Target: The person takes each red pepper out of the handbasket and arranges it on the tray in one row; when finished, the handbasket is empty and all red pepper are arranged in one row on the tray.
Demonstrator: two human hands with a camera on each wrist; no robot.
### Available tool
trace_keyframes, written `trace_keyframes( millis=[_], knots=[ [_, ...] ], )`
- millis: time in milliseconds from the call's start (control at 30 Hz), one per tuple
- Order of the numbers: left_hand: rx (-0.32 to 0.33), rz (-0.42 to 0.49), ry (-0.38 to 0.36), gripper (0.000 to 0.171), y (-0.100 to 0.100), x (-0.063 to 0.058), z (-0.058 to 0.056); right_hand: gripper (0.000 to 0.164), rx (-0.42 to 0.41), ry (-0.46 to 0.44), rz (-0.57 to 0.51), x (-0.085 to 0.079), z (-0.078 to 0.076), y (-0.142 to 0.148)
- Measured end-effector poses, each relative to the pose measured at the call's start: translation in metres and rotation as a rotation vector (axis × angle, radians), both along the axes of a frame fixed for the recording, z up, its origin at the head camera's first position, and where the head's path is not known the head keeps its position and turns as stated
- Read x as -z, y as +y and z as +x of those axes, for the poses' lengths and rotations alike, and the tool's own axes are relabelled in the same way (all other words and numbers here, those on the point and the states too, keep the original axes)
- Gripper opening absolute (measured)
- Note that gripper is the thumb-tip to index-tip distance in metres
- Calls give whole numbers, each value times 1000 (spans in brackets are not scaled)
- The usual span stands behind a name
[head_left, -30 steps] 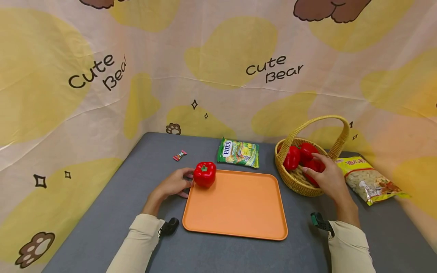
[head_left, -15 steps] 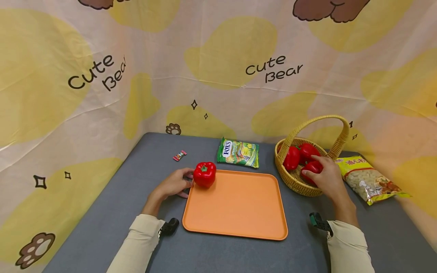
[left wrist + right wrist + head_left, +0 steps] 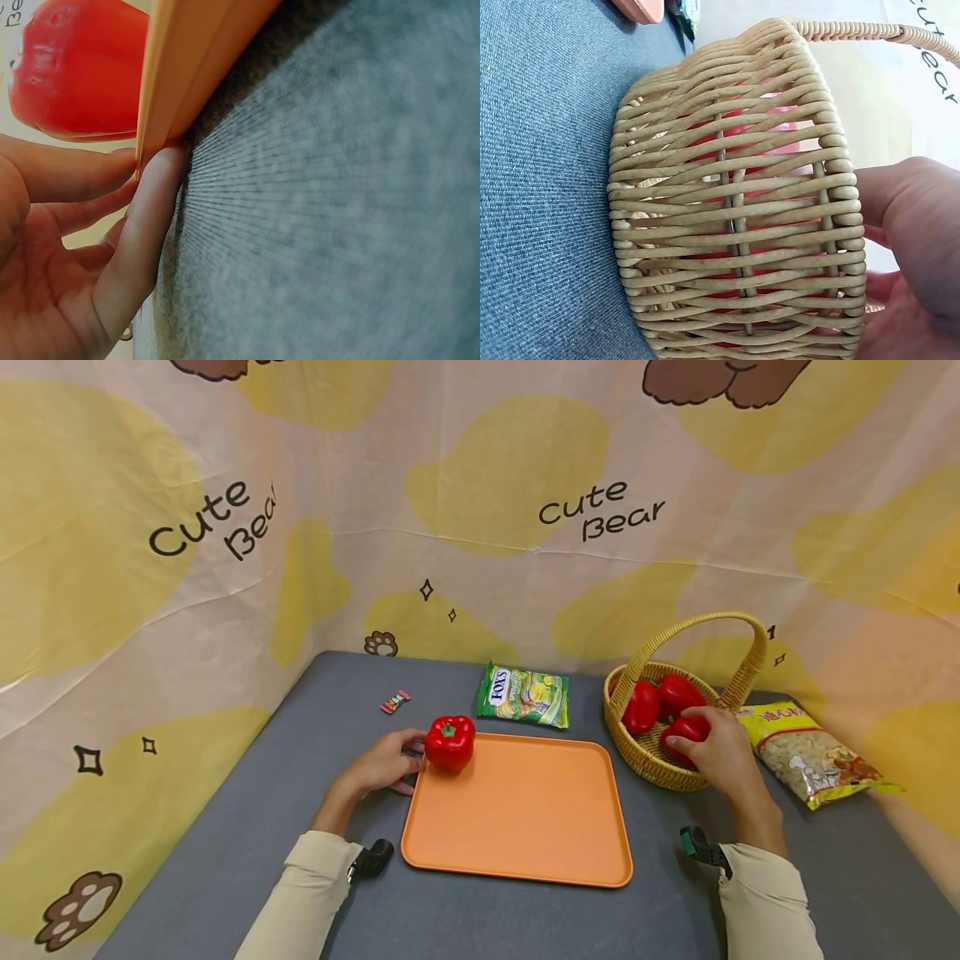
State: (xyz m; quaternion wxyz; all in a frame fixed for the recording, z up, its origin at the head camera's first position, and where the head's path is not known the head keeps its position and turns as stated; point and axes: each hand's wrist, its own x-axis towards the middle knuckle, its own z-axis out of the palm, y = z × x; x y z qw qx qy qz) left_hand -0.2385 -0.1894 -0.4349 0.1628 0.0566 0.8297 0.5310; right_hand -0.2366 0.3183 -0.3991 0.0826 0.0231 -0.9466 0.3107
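Apparently mid-pick: gripping a red pepper (image 3: 687,728) with the fingers of the right hand (image 3: 723,750), in the basket (image 3: 649,768) near the surface (image 3: 360,689)'s far right corner, pinching the tray (image 3: 517,818) with the left hand (image 3: 384,762), likely needing next a lift past the handle (image 3: 746,672).

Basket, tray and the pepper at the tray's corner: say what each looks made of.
Basket: woven, slightly glossy, rounded strands; wicker or synthetic, unclear.
Tray: probably plastic, smooth and mostly matte, with even orange colour and moulded-looking rim.
Pepper: shiny, smooth red skin with bright highlights; real or plastic, I can't tell.
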Motion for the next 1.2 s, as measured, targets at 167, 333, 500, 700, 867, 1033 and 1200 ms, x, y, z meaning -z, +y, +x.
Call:
trace_keyframes(
  millis=[167,333,500,700,867,1033,1200],
  knots=[
    [-4,-3,-3,54,0,0,0,50,0,-6,-15,0,-1,1],
    [-2,-3,-2,54,1,-2,0,63,-19,-5,-16,-2,-1,3],
    [-1,1,-2,54,1,-3,1,73,-35,3,-8,-8,1,3],
    [2,-1,-4,54,1,-2,1,77,-57,11,-1,-20,5,-1],
    [-4,-8,-10,54,1,-2,0,75,-77,62,-10,-33,11,-5],
    [-2,-12,-5,54,1,-1,0,73,-108,74,-57,-49,21,-11],
    [0,-9,-2,54,1,-1,0,73,-127,42,-108,-66,32,-20]
  ],
)
